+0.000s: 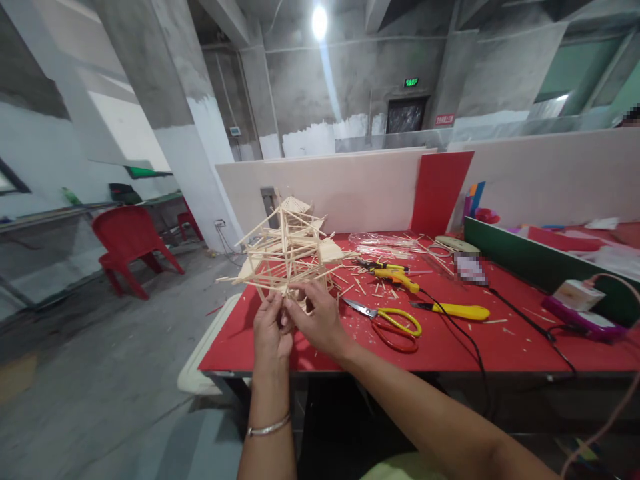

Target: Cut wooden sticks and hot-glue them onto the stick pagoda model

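A model tower built of thin pale wooden sticks (287, 247) is held up over the left part of the red table (450, 340). My left hand (270, 330) pinches the bottom of the stick model from below, a silver bangle on its wrist. My right hand (320, 320) grips the model's lower edge just to the right, fingers curled on the sticks. Both hands touch each other at the model's base.
Scissors with yellow-and-red handles (393, 323), a yellow glue gun (395, 275) with a black cord, a yellow utility knife (457, 310) and loose sticks (380, 250) lie on the table. A green divider board (525, 263) stands at right. A red plastic chair (131, 243) is at left.
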Demonstrator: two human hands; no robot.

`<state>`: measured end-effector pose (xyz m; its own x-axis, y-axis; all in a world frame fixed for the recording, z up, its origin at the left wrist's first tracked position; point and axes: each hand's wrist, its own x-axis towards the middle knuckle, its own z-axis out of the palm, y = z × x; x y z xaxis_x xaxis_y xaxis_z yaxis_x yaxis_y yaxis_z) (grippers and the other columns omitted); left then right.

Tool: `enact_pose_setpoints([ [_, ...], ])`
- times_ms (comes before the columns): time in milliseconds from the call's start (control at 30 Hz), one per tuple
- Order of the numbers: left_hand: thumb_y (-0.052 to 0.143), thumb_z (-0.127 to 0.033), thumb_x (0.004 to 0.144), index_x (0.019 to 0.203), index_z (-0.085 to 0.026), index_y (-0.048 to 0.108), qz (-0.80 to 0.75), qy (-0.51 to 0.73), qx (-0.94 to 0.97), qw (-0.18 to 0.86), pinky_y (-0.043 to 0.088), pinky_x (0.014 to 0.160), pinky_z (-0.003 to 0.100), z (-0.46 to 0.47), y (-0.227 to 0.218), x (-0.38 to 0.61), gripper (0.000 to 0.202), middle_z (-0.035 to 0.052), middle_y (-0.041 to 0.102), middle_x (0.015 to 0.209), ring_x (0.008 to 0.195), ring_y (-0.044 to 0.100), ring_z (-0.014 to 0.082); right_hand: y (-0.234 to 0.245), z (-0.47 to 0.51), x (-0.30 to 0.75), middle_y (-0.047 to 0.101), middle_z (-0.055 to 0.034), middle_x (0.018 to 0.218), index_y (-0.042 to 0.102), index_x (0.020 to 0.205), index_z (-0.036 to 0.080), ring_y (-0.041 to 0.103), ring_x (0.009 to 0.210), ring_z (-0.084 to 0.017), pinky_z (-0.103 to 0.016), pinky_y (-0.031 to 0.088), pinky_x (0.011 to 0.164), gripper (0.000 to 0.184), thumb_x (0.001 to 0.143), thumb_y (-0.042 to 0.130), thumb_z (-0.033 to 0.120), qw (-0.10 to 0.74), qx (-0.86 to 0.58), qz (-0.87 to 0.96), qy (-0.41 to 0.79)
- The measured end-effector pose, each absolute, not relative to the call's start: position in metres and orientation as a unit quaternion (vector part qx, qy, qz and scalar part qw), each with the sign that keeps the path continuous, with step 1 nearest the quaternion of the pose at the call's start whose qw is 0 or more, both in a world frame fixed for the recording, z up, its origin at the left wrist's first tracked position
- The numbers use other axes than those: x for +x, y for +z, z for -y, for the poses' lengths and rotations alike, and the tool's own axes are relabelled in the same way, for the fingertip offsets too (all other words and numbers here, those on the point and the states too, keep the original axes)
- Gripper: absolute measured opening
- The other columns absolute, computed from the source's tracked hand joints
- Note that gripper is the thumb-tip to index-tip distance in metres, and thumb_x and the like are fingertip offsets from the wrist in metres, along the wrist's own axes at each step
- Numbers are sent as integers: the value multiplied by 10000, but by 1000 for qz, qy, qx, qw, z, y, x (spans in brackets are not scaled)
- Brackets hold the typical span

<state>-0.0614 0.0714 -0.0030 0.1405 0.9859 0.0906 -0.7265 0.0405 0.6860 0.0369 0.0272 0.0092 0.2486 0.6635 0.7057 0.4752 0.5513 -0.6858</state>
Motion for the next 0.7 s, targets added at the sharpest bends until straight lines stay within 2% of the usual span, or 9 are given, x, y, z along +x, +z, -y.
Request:
enact_pose_setpoints([
  [167,878,-207,569,834,-133,666,-231,635,283,680,192,306,96,-73,-5,-59,347,-61,629,552,332,396,2,12,-30,34,641,-39,1023,667,1160,240,608,876,-163,-291,498,791,332,833,705,283,628,-476,612,60],
  [367,868,-215,579,823,-130,675,-238,641,275,676,169,306,108,-72,-3,-56,322,-80,588,519,321,365,0,12,-33,32,632,-34,1007,671,1154,250,615,873,-159,-277,499,765,295,862,683,292,622,-489,608,60],
  [533,903,-238,515,801,-138,654,-251,650,270,664,195,299,108,-68,-1,-55,392,-76,608,523,320,394,9,10,-34,32,629,-37,1021,668,1159,244,615,872,-161,-281,503,769,287,878,669,304,621,-494,605,62],
  [700,919,-258,488,809,-147,643,-263,656,271,653,214,295,106,-65,2,-54,437,-83,595,492,314,394,17,10,-33,34,649,-33,996,674,1113,230,616,876,-161,-281,499,776,247,867,658,252,624,-494,603,62],
])
